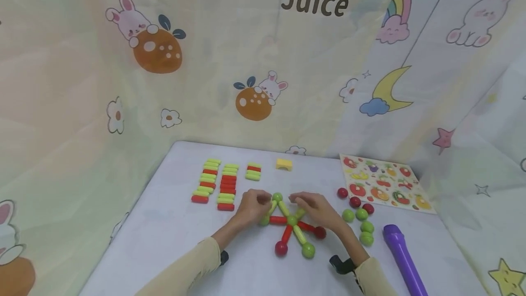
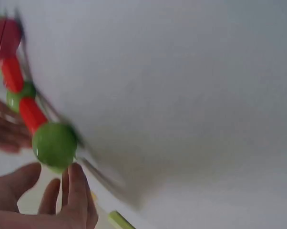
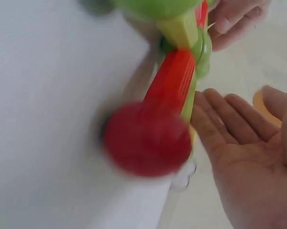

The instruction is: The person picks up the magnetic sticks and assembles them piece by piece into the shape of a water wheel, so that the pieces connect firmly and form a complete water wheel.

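A pale cloth (image 1: 213, 104) printed with rabbits, oranges and the word "Juice" hangs behind a white table (image 1: 164, 241). In the middle of the tabletop, we see a star-shaped model of balls and sticks, its green centre ball (image 1: 292, 220) joined to red and yellow-green sticks. Red balls (image 1: 281, 248) and green balls (image 1: 308, 250) cap the near arms, while another green ball (image 1: 277, 197) tops the far side.

The left hand (image 1: 252, 207) is beside the model's left green ball (image 1: 264, 219), thumb and fingers parted; whether a fingertip touches it, we cannot tell. Across from it, the right hand (image 1: 314, 209) (its palm plain to us in the right wrist view) is spread flat, fingers extended, beside the model and pinching nothing.

Farther left lie rows of loose sticks (image 1: 228, 187), red and yellow-green. Beyond the model stands a yellow block (image 1: 284, 164); to the right we find loose red balls (image 1: 355, 202), loose green balls (image 1: 367, 227), a fruit-picture sheet (image 1: 386, 184) and a purple tube (image 1: 404, 259).
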Tool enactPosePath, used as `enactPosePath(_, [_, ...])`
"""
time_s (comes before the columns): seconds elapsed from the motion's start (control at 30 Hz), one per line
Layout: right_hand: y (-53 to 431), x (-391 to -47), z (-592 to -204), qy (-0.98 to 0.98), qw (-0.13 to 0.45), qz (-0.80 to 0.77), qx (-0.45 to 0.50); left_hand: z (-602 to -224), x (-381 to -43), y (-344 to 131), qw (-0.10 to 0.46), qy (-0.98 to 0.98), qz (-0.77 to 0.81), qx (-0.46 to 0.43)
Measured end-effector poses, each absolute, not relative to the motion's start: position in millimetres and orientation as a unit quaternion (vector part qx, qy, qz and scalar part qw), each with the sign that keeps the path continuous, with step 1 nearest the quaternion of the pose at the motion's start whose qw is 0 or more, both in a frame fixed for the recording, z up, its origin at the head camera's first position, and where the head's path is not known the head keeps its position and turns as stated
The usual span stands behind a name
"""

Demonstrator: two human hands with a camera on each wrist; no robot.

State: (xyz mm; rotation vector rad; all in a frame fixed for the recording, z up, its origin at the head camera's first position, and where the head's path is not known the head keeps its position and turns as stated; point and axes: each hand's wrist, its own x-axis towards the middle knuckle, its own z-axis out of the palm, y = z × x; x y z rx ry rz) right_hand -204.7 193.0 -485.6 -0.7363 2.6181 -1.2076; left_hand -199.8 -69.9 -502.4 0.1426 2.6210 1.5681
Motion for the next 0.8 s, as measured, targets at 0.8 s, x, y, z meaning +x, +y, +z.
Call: enactPosePath(0.8, [243.9, -183.6, -491.8, 0.834, 0.049, -0.504, -0.22, -503.6, -268.1, -95.3, -0.041, 0.911, 0.41, -0.002])
